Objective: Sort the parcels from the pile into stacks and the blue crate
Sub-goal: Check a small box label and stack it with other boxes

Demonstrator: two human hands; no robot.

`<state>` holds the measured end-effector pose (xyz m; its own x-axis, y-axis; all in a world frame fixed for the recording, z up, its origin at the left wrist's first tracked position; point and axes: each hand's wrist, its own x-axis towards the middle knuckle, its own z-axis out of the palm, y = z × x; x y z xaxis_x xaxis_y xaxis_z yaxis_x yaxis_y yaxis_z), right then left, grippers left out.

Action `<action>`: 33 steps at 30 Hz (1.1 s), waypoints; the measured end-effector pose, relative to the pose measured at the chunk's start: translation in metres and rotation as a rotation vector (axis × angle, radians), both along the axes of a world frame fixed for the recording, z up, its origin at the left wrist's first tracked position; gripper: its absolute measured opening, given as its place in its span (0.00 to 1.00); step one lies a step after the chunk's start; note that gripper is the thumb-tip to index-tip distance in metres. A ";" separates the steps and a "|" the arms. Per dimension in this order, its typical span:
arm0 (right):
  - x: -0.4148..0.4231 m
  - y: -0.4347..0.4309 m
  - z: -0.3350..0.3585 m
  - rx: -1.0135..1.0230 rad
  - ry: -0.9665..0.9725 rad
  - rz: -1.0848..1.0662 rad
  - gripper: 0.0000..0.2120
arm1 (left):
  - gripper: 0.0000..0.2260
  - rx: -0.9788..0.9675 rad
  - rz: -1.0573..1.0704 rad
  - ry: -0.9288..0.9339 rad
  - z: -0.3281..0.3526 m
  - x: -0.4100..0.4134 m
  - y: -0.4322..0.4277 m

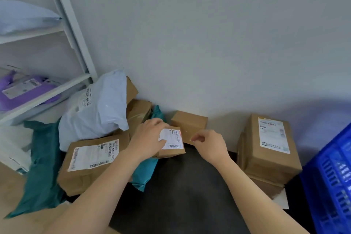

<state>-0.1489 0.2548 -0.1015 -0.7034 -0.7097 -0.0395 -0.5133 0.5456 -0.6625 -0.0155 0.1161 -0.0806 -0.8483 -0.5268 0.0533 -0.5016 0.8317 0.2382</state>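
Note:
My left hand (150, 137) grips a small brown box with a white label (173, 143) at the right edge of the pile. Just right of that box hovers my right hand (209, 143), fingers loosely curled and empty. The pile holds a large labelled brown box (89, 161), a white poly bag (96, 112), teal bags (144, 173) and more brown boxes (138, 112). Another small brown box (190, 123) stands by the wall. A stack of brown boxes (269, 150) sits to the right. The blue crate (332, 180) is at the far right edge.
A white shelf rack (74, 47) stands at the left with a purple parcel (24, 89) and a pale bag (24, 17) on it. A dark mat (182, 192) covers the floor between pile and stack. A large teal bag (41, 167) lies at the left.

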 end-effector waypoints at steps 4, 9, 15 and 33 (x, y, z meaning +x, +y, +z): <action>-0.005 -0.018 -0.016 0.047 -0.074 -0.010 0.12 | 0.20 0.023 0.006 0.006 -0.006 -0.016 -0.024; 0.000 -0.036 -0.038 0.088 -0.187 -0.081 0.12 | 0.22 0.076 0.020 -0.052 -0.016 -0.030 -0.048; 0.006 -0.058 -0.056 0.123 -0.283 -0.155 0.10 | 0.29 0.273 0.056 -0.134 -0.024 -0.046 -0.078; 0.005 -0.074 -0.081 0.243 -0.475 -0.208 0.08 | 0.33 0.557 0.160 -0.375 -0.049 -0.069 -0.104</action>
